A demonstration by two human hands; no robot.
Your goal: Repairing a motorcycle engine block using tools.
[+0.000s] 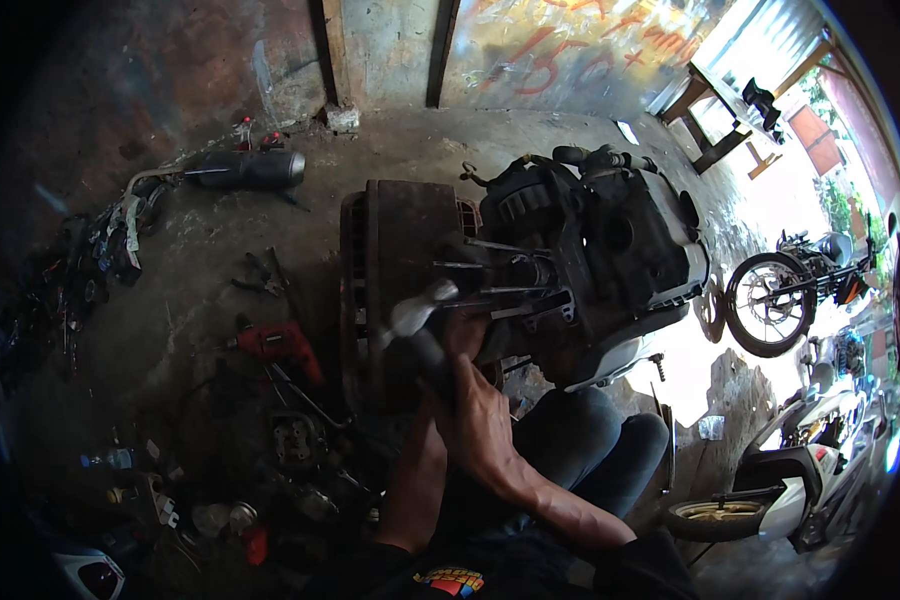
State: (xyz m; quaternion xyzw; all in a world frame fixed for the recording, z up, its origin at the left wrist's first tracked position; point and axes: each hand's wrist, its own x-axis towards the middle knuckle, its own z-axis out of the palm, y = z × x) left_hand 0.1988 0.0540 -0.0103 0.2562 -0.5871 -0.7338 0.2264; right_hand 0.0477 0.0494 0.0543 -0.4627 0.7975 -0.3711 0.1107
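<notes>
In front of me a dark engine (610, 230) lies beside an upturned dark plastic crate (400, 225). Long metal studs (500, 292) stick out of the engine toward the left, over the crate. My right hand (482, 420) is closed around a thick dark tool whose pale metallic end (425, 308) is smeared by motion; its exact kind cannot be made out. Behind that tool, close to the engine's studs, is my left hand (464, 335); most of it is hidden, so its grip does not show.
Left of the crate lie a red power drill (278, 342), pliers (260, 274) and several engine parts (300, 440). An exhaust muffler (245, 170) rests near the wall. A motorcycle (775, 300), a scooter (800, 470) and a wooden bench (715, 115) stand at the right.
</notes>
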